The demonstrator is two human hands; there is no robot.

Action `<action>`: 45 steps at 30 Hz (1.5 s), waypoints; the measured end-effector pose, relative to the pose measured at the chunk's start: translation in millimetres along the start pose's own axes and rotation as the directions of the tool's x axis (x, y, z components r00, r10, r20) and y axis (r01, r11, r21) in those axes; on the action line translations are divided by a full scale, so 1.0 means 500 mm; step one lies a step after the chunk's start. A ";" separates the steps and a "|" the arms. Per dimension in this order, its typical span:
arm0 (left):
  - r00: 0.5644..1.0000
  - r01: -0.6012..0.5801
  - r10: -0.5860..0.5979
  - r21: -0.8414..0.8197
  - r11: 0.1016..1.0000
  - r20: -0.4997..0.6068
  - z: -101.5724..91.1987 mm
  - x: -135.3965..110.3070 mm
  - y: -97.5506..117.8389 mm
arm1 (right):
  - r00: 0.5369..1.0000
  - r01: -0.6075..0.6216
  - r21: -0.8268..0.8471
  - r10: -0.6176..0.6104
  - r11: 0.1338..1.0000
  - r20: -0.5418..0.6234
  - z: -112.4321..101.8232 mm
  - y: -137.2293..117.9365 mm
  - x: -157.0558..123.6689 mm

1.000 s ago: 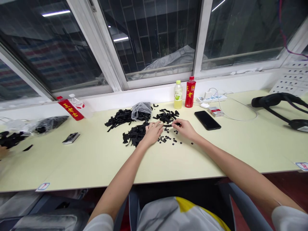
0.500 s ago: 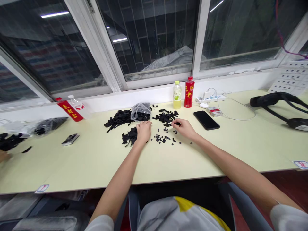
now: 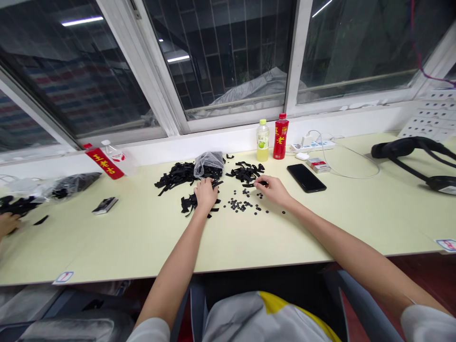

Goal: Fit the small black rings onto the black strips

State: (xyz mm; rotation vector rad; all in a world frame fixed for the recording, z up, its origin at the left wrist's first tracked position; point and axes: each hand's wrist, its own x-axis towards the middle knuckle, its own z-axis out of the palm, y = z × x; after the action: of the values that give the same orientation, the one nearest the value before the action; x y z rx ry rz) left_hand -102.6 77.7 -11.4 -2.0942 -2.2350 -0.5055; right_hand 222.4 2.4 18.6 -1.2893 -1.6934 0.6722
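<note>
My left hand (image 3: pixel 205 193) rests on a small heap of black strips (image 3: pixel 192 202), its fingers curled into the pieces at its far edge. My right hand (image 3: pixel 273 189) lies to the right, fingertips pinched on a black strip (image 3: pixel 259 183) at the edge of another heap of black strips (image 3: pixel 245 172). Between the hands, several small black rings (image 3: pixel 244 205) lie scattered on the pale table (image 3: pixel 142 237). A bigger heap of black strips (image 3: pixel 176 174) and a clear plastic bag (image 3: pixel 209 164) sit just beyond my left hand.
At the back stand a yellow-green bottle (image 3: pixel 262 140) and a red bottle (image 3: pixel 280 136), with a power strip (image 3: pixel 313 144). A black phone (image 3: pixel 306 177), a small box (image 3: pixel 316 164) and a black headset (image 3: pixel 420 154) lie right. Far left, another person's hand (image 3: pixel 7 223) touches black strips.
My left hand has slid left, away from the rings and onto the near heap of strips, and its fingers have curled. My right hand has stayed in place.
</note>
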 end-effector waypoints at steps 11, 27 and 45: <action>0.998 -0.004 0.005 -0.015 1.000 0.058 -0.020 -0.008 0.003 | 1.000 0.002 -0.006 -0.002 1.000 0.008 0.001 -0.001 -0.001; 0.999 0.036 -0.032 0.091 0.995 -0.040 -0.055 -0.005 -0.026 | 1.000 0.021 -0.019 -0.020 1.000 0.007 0.001 -0.001 -0.001; 0.980 -0.169 0.164 0.033 0.985 0.109 -0.030 -0.015 0.024 | 1.000 0.029 -0.023 -0.029 0.999 0.003 0.001 -0.002 -0.002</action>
State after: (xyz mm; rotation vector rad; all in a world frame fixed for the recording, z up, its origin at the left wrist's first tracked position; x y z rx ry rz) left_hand -93.2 66.9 3.4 -2.3112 -2.0755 -0.3425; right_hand 221.7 1.4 19.0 -1.2774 -1.7232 0.6396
